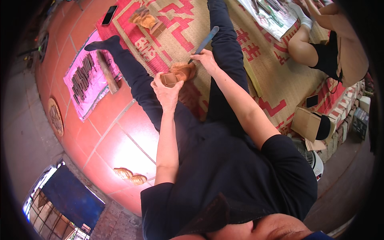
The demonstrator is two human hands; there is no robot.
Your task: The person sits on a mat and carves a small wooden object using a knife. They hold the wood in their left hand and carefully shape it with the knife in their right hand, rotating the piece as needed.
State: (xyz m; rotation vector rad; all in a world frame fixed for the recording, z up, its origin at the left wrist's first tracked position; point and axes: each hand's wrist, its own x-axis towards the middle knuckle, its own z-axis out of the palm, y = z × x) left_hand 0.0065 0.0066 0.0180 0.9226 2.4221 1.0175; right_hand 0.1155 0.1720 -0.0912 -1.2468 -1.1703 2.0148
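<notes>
My left hand (165, 91) is closed round the square base of a small reddish-brown wood carving (185, 71), between my outstretched legs over the mat. The carving lies tilted, with its shaped upper part pointing away to the right. In my right hand (206, 61) is a long, flat, grey-blue tool (208, 39) with a broad rounded end. That end points up and away, while the narrow end comes down at the carving's far side. Whether its tip touches the wood cannot be made out.
Another wood carving (147, 21) lies farther off on the patterned mat (192, 24), near a phone (109, 15). At left, a pink cloth (94, 102) bears several chisels (83, 77) and a wooden mallet (107, 72). A seated person (316, 48) is at right, beside a white sheet (276, 24).
</notes>
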